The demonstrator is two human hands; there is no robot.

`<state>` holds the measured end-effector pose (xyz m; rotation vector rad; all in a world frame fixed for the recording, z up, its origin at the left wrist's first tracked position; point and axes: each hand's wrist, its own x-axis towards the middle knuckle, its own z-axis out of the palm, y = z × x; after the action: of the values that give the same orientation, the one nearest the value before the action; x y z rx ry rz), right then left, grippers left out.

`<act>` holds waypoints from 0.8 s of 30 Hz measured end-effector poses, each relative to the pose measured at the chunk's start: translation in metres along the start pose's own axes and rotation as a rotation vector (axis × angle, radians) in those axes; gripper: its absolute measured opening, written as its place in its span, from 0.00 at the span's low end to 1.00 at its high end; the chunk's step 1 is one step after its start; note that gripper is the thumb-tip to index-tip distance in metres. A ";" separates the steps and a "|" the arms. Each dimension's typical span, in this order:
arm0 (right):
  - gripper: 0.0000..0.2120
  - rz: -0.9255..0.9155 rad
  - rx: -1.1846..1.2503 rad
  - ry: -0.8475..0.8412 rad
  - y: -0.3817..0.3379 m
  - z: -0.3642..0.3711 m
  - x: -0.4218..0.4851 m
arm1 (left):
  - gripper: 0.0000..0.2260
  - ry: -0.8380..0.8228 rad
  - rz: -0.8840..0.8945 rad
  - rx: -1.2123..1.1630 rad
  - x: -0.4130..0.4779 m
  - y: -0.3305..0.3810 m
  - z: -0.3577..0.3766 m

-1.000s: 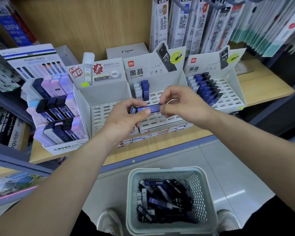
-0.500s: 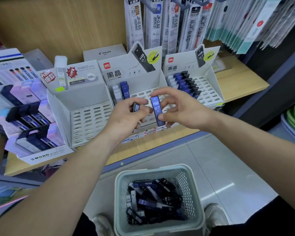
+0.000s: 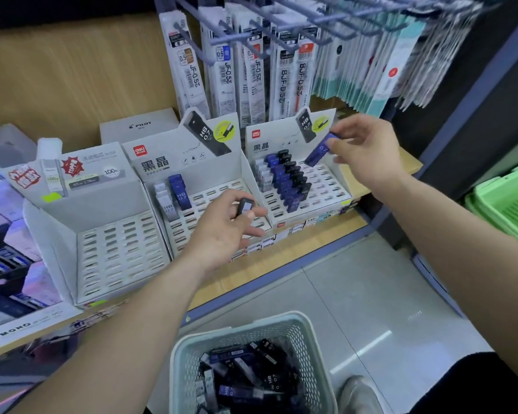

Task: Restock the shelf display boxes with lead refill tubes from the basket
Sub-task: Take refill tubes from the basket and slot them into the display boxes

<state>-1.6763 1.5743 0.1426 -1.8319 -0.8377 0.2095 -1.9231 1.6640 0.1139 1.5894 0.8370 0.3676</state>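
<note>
Blue refill tube (image 3: pixel 320 150) is at 1 o'clock in view, tilted, lower end pointing to 7 o'clock, just above the R display box (image 3: pixel 326 186); can't tell if it touches the slots. R hand (image 3: pixel 368 150) pinches its upper end btwn thumb and fingertips, other fingers loosely bent. The blue row (image 3: pixel 284 180) already stocked stands at 8 o'clock of it. L hand (image 3: pixel 222 231), near centre over the mid display box (image 3: pixel 210 192), pinches a dark tube (image 3: pixel 245 207) upright w/ thumb and forefinger. Basket (image 3: pixel 237 327) at 6 o'clock, plenty of tubes inside.

Step, as I read it: slotting the blue tube into the R box. Next move prob. needs it stood upright, lined up w/ a free slot by the blue row, then pushed down; dark tube after.

Vs 0.5 s ago: hands were together in front of the mid box, blue tube upright btwn them. Now they're well apart, and the R hand has carried it out to 1 o'clock. L hand keeps the dark tube.
</note>
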 end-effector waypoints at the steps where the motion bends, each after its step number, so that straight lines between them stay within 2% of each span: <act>1: 0.08 -0.016 -0.066 0.004 0.006 0.001 0.007 | 0.07 0.018 0.005 -0.006 0.002 0.001 0.002; 3: 0.09 -0.040 -0.161 -0.020 0.017 0.007 0.017 | 0.08 0.057 0.015 -0.017 0.007 0.001 0.005; 6: 0.06 -0.081 -0.247 -0.046 0.028 0.019 0.027 | 0.12 0.090 0.022 -0.018 0.013 -0.001 0.008; 9: 0.05 -0.082 -0.255 -0.083 0.032 0.030 0.035 | 0.13 0.094 0.017 -0.008 0.016 -0.004 0.009; 15: 0.06 -0.086 -0.278 -0.131 0.040 0.042 0.041 | 0.08 0.101 -0.010 -0.028 0.018 -0.007 0.006; 20: 0.06 -0.209 -0.418 -0.207 0.040 0.047 0.047 | 0.07 0.108 -0.034 -0.070 0.019 -0.007 0.002; 24: 0.09 -0.276 -0.515 -0.177 0.046 0.055 0.050 | 0.07 0.105 -0.027 -0.067 0.018 -0.007 0.002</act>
<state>-1.6470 1.6382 0.0908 -2.1607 -1.3522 -0.0273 -1.9119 1.6747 0.1027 1.5057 0.9163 0.4577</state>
